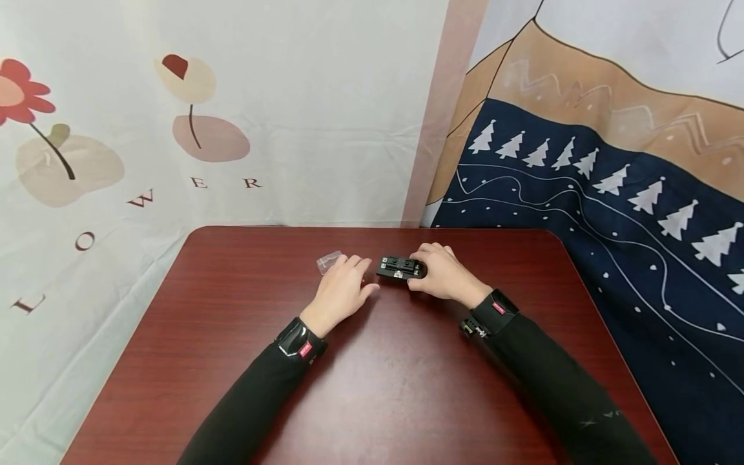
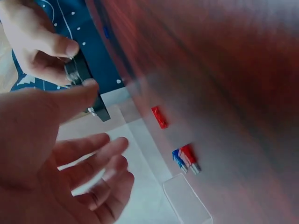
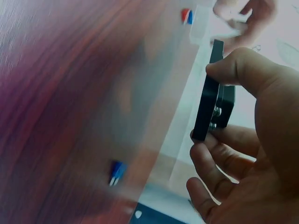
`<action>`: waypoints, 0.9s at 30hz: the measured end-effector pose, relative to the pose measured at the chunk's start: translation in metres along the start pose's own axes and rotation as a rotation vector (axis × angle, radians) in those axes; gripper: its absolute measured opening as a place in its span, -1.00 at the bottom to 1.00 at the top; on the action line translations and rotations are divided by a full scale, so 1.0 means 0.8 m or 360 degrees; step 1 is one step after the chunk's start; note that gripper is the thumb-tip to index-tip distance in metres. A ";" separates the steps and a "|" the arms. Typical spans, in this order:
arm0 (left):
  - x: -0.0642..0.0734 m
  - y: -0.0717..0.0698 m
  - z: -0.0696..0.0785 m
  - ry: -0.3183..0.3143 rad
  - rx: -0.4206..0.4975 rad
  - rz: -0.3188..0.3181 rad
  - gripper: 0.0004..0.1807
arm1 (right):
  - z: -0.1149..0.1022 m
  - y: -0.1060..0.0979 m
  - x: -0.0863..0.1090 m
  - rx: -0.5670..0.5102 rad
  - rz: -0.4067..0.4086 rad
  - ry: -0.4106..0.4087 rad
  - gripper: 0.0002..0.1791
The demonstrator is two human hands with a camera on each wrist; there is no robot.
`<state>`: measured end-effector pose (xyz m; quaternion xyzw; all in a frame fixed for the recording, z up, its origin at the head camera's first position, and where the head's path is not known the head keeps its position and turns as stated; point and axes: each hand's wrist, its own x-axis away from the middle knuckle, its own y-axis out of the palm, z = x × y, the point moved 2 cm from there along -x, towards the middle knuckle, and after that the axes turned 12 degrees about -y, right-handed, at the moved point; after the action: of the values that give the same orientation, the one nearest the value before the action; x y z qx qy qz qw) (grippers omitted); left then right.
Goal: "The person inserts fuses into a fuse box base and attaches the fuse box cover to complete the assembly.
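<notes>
My right hand (image 1: pixel 444 274) grips a black block (image 1: pixel 395 266) with metal screws, above the back of the table. In the right wrist view its thumb presses one face of the block while fingers curl round the lower end. My left hand (image 1: pixel 343 284) has loosely spread fingers and holds nothing. It stands just left of the block, a small gap apart in the head view. Behind the left fingers lies a clear plastic case (image 2: pixel 187 200). Beside this case are a red piece (image 2: pixel 188 154) and a blue piece (image 2: pixel 177 157), both with metal prongs.
A separate small red piece (image 2: pixel 159 117) lies on the brown table (image 1: pixel 372 387). Another blue piece (image 3: pixel 117 170) with two prongs lies near the right hand. Behind the table's back edge hang a pale printed cloth (image 1: pixel 325 129) and a navy tree-patterned cloth (image 1: pixel 581 213).
</notes>
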<state>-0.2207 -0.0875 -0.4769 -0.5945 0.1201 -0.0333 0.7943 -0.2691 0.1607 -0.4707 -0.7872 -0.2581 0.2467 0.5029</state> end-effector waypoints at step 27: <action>0.021 0.005 0.004 0.0191 -0.0053 -0.0318 -0.40 | -0.027 0.029 0.032 -0.0170 -0.0243 -0.0119 -0.48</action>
<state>-0.2043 -0.0866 -0.4827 -0.6136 0.1082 -0.1458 0.7685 -0.2321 0.1545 -0.4876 -0.7811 -0.3486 0.2227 0.4677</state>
